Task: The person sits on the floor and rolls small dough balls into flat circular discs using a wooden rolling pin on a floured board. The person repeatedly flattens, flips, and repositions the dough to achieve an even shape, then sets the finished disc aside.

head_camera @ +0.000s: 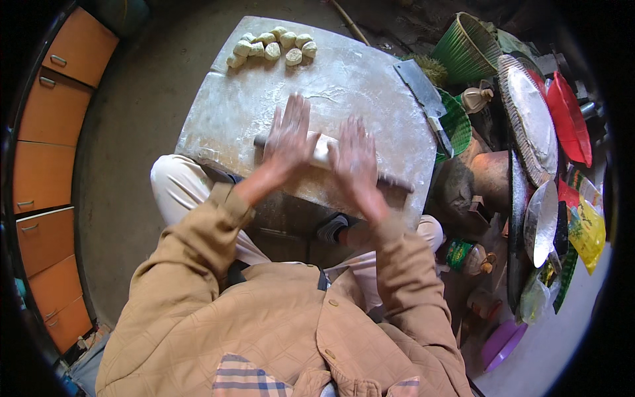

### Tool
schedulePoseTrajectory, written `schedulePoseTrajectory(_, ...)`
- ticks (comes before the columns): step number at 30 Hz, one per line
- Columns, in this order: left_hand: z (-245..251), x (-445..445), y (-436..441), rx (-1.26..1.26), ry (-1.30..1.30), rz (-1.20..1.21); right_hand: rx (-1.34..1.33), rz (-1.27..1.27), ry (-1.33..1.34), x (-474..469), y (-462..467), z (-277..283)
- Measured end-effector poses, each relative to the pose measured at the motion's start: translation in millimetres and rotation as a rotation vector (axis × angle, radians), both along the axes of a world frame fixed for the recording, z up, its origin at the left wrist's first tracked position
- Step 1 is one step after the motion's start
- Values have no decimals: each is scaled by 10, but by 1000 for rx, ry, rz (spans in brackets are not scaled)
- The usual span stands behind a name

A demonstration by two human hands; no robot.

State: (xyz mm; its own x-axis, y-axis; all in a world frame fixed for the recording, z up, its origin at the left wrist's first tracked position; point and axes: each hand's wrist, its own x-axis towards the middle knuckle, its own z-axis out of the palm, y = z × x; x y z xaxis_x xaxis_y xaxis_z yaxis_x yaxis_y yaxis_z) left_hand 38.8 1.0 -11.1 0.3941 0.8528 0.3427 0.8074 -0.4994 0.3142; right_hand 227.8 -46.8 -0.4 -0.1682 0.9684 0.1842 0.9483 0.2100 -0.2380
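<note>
My left hand [290,131] lies flat, fingers stretched out and blurred, on the left part of a dark wooden rolling pin [397,182]. Flat on the right part of the same pin is my right hand [354,154], blurred too. Between the hands shows pale, floury dough [321,148] at the pin; whether it is wrapped around it or lies under it I cannot tell. Both pin ends stick out past my hands. Beneath is a flour-dusted wooden board [342,74]. Several cut dough pieces [272,51] sit together at its far left.
A cleaver [421,87] lies on the board's right edge, its handle beyond a green basket [459,124]. Further right are a woven tray of flour [533,119], a metal scoop [540,223] and a plastic bottle [466,255]. Orange cabinets [47,173] line the left.
</note>
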Motion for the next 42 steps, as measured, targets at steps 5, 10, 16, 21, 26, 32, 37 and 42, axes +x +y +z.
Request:
schedulePoseTrajectory(5,372,-320,-840,-241,35,-131,-36,67,78,-216,-906,303)
schedulePoseTrajectory(10,140,94,475,-10,-57,-19,298,-32,-83,32,387,128)
schedulePoseTrajectory(16,290,-166,347,-194,-35,-282,236,256,69,118,344,146)
schedulePoseTrajectory(21,386,-459,-500,-218,18,-44,147,419,141,-33,27,208)
schedulePoseTrajectory(26,386,-500,-1019,-237,-27,67,214,431,-79,-305,-125,150)
schedulePoseTrajectory(32,141,-456,463,24,-67,298,270,267,-31,-732,1240,133)
schedulePoseTrajectory(37,133,-260,176,-106,-128,242,330,246,53,-594,1028,-207)
schedulePoseTrajectory(42,337,-217,-879,-174,-76,56,109,278,35,-352,-126,105)
